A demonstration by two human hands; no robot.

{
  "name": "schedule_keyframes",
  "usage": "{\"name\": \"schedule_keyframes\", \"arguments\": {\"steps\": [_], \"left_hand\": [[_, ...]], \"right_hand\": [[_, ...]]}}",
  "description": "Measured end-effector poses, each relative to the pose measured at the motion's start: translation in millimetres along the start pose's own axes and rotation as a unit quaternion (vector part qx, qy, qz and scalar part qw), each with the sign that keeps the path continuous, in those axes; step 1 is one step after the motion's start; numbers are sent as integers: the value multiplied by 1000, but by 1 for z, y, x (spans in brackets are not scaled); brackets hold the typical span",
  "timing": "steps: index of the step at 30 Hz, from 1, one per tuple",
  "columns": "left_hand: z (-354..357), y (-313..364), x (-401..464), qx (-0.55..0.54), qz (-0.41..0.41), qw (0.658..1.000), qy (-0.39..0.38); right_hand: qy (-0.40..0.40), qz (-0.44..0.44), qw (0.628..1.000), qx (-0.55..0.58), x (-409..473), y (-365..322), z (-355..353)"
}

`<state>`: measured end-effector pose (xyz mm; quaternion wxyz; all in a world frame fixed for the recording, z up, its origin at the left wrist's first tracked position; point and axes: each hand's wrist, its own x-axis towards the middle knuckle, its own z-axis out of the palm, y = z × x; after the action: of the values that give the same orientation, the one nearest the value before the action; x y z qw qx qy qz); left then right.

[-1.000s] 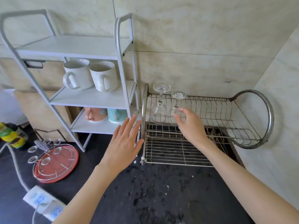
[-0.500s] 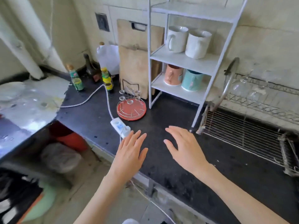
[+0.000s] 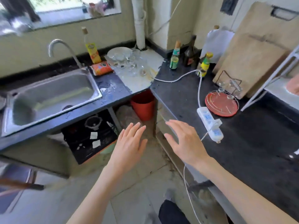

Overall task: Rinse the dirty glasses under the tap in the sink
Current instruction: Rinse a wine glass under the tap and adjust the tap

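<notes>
A cluster of several clear glasses [image 3: 131, 62] stands on the pale corner of the counter, right of the steel sink [image 3: 50, 94]. The curved tap [image 3: 62, 49] rises behind the sink; no water is visible. My left hand [image 3: 129, 143] and my right hand [image 3: 184, 139] hover open, palms down, over the floor gap at the counter corner. Both are empty and well short of the glasses.
A yellow bottle [image 3: 93, 47] and an orange packet [image 3: 102, 67] sit between the sink and the glasses. Sauce bottles [image 3: 174, 57], a white power strip [image 3: 210, 123] with its cable, a red round tray [image 3: 221, 104] and a cutting board [image 3: 249, 62] occupy the dark right counter. A red bucket [image 3: 143, 105] stands below.
The view swung left from the dish rack and shelf to the sink corner. Both hands stayed open and empty, now over the counter corner gap.
</notes>
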<state>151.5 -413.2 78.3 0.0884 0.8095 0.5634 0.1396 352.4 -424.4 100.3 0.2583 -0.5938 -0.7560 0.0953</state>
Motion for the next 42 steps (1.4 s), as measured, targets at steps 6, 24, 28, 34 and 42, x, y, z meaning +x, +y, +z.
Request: {"name": "schedule_keyframes", "arguments": {"steps": [6, 24, 28, 34, 42], "left_hand": [[-9, -67, 19, 10, -84, 996, 16], [-43, -217, 219, 21, -213, 977, -9], [-41, -252, 251, 24, -212, 977, -5], [-32, -299, 288, -12, -224, 973, -52], [-43, -368, 339, -39, -236, 969, -60]], "right_hand": [[-32, -51, 998, 24, 86, -18, 45], [-124, -94, 988, 12, 392, 6, 133], [-143, -48, 988, 25, 448, -2, 159], [-180, 77, 977, 82, 520, -5, 215], [-175, 215, 957, 87, 589, -18, 268]]}}
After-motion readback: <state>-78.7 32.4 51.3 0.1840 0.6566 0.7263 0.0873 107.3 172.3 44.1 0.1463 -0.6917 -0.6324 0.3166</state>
